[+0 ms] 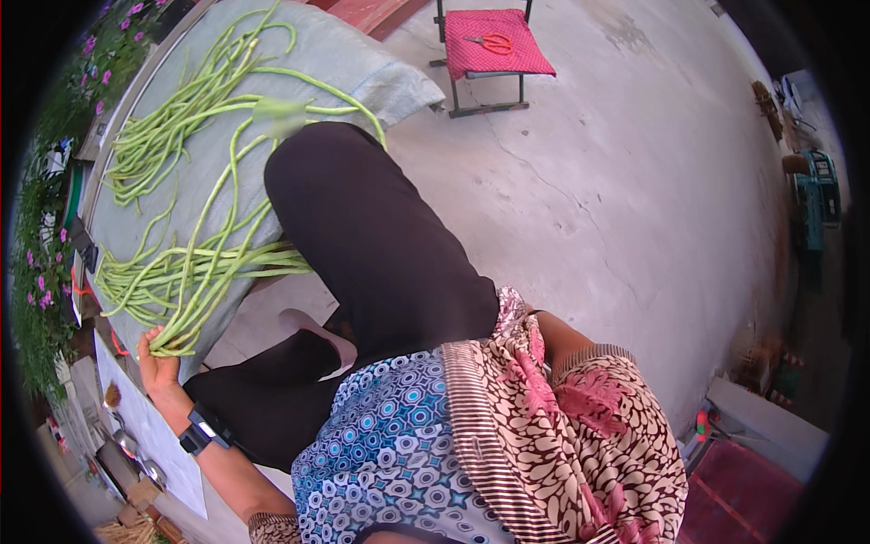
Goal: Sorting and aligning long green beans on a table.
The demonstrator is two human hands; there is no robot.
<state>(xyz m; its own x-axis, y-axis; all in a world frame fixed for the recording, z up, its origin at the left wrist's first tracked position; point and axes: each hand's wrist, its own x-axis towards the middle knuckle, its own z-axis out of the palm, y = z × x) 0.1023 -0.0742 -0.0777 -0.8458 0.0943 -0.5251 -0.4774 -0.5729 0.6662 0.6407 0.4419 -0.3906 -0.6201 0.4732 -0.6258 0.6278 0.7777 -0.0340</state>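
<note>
Long green yardlong beans [195, 281] lie in a loose bundle across a pale grey woven sheet [217, 172], on my left. My left hand [159, 363] has its fingers closed around the near ends of this bundle. Farther off, a second heap of yardlong beans [172, 136] spreads over the same sheet. A few single beans trail from it toward my dark-trousered knee [331, 172], which hides some of their ends. Of my right arm only a bit near the elbow [564, 343] shows beside the patterned sleeve; the hand itself is out of sight.
Ahead stands a small folding stool [498, 68] with a red cloth seat, and red-handled scissors [495, 43] lie on it. Pink-flowered plants [41, 272] line the left side. Concrete floor [634, 172] stretches to the right. A dark red surface [739, 494] sits at the lower right.
</note>
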